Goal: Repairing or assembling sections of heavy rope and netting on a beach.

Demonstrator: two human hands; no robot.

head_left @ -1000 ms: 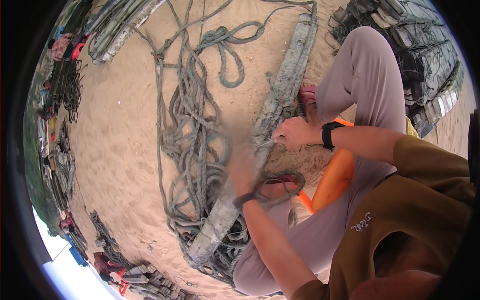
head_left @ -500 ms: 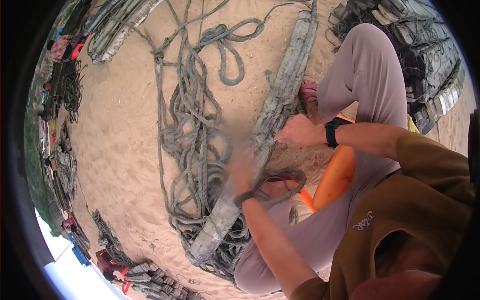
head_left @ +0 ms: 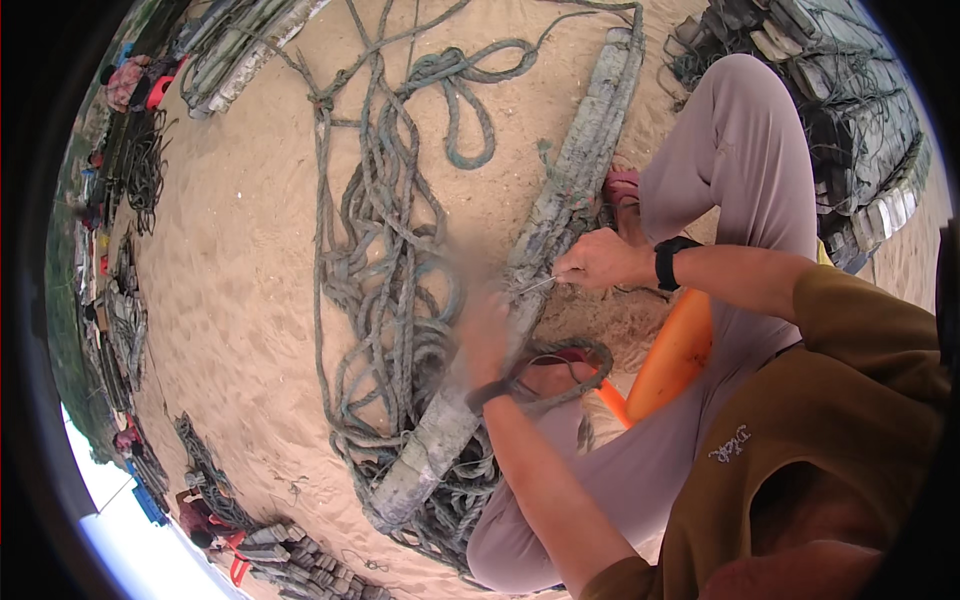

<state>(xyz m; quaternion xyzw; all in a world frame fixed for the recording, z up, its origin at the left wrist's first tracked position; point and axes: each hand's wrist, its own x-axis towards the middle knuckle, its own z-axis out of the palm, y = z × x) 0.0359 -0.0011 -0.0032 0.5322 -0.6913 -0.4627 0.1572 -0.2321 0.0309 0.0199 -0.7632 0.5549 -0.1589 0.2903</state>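
A long, weathered grey beam (head_left: 590, 120) lies diagonally on the sand, frayed green strands on it. My right hand (head_left: 585, 264) pinches a thin pale cord (head_left: 540, 283) at the beam's right side. On the other side, my left hand (head_left: 483, 335) is over the beam's lower half, its fingers hidden in a blurred patch, so their hold is unclear. Tangled grey-green rope (head_left: 375, 220) runs along the left of the beam and bunches at its lower end. An orange plastic object (head_left: 670, 355) sits between my bent legs, and a pink sandal (head_left: 620, 183) is on my foot.
A stack of grey blocks laced with rope (head_left: 845, 150) stands upper right. More long bundles (head_left: 235, 55) lie upper left. Along the left rim are piles of gear (head_left: 125, 320) and other people (head_left: 128, 82), with more grey blocks (head_left: 305, 560) at the bottom.
My right hand dipped and blurred half a second ago, and now sits slightly higher, the thin cord showing from its fingers. My left hand stays in nearly the same place. The view has shifted slightly.
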